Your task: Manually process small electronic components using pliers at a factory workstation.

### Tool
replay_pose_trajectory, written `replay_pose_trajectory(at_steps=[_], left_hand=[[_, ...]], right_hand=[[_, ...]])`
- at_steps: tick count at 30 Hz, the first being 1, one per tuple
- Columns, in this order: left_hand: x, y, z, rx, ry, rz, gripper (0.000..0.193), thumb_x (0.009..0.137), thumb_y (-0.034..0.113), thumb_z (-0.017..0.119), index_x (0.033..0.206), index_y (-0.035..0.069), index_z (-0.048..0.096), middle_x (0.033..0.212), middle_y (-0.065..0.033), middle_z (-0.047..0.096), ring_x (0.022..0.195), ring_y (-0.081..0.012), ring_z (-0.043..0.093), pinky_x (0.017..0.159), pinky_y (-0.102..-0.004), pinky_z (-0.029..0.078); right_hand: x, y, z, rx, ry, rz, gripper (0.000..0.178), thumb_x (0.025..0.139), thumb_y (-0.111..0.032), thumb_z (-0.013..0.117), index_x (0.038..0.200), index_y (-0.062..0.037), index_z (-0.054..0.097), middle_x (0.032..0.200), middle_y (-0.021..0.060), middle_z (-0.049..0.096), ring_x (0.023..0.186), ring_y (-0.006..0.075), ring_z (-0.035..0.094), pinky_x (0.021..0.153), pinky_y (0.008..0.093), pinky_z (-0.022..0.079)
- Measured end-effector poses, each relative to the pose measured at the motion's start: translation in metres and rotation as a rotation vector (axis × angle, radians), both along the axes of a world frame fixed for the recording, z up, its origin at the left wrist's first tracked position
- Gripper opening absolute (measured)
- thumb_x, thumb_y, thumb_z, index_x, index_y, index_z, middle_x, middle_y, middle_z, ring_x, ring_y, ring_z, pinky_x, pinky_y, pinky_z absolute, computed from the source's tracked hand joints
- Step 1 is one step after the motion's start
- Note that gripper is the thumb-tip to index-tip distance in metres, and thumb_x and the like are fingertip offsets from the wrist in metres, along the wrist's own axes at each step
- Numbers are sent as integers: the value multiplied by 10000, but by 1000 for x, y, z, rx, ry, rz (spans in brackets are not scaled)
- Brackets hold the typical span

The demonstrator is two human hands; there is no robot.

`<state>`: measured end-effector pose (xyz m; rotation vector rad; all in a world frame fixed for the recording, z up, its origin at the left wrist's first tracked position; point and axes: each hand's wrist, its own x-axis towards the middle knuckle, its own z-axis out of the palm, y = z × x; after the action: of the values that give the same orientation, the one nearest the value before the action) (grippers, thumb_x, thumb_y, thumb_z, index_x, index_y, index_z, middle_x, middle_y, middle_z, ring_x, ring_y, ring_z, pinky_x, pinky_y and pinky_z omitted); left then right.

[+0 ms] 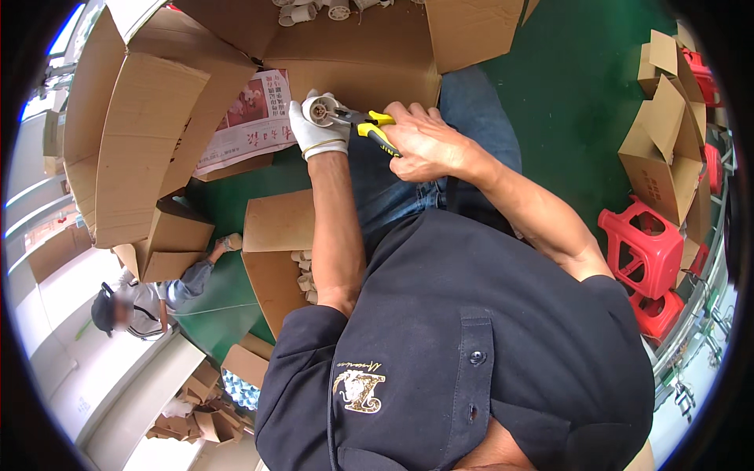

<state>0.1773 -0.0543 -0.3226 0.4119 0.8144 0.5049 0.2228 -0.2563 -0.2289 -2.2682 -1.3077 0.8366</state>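
Observation:
In my left hand (323,135), which wears a white glove, is a round white plastic part (317,111). Its hollow open end faces up, and my fingers close round its side. Yellow-and-black pliers (377,129) are gripped in my bare right hand (430,141). The jaws of the pliers reach to the right rim of the white part; whether they pinch it is too small to tell. Both hands are over my lap, at the near side of a big cardboard box (353,82).
More white plastic parts (302,12) lie in the big box. Beside my left forearm stands another carton (271,224) with white pieces. A newspaper sheet (247,118) lies left of my glove. Red stools (644,243) and cartons (664,169) are at right. Another person (145,302) is at far left.

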Motion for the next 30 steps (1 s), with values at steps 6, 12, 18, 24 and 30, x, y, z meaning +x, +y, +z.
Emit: replay_pose_trajectory(at_steps=[6,12,18,24,30], left_hand=[[-2,2,-5,-80,-32,-18,422,973,464,356,1084,92,520,795,-141,581,733,-297,569,648,-439,477],[-2,4,-9,-31,-29,-48,423,974,443,341,1033,71,534,848,-153,581,767,-304,575,674,-453,498],[-4,3,-13,22,-21,-61,436,969,445,343,996,59,545,832,-143,582,770,-318,579,711,-485,490],[-3,2,-16,76,24,-73,443,959,458,344,958,69,555,793,-134,601,733,-331,594,689,-499,498],[-5,-1,-14,101,49,-88,395,944,400,363,925,53,549,765,-170,610,703,-332,588,645,-460,523]], right_hand=[[-4,4,-8,33,-66,-14,240,674,-111,567,865,17,636,1048,212,523,883,389,519,776,491,419],[-5,6,-4,120,-175,9,191,640,-79,585,767,46,652,964,230,544,821,358,522,706,461,383],[-7,13,-9,138,-207,-18,189,611,-70,592,739,55,652,928,251,561,794,370,521,707,464,382],[-11,15,-6,123,-221,-51,185,597,-98,602,713,29,669,950,252,568,818,379,534,699,475,386],[-13,22,-7,87,-252,-39,289,608,-172,650,816,9,735,1016,230,584,900,371,552,737,491,401]])
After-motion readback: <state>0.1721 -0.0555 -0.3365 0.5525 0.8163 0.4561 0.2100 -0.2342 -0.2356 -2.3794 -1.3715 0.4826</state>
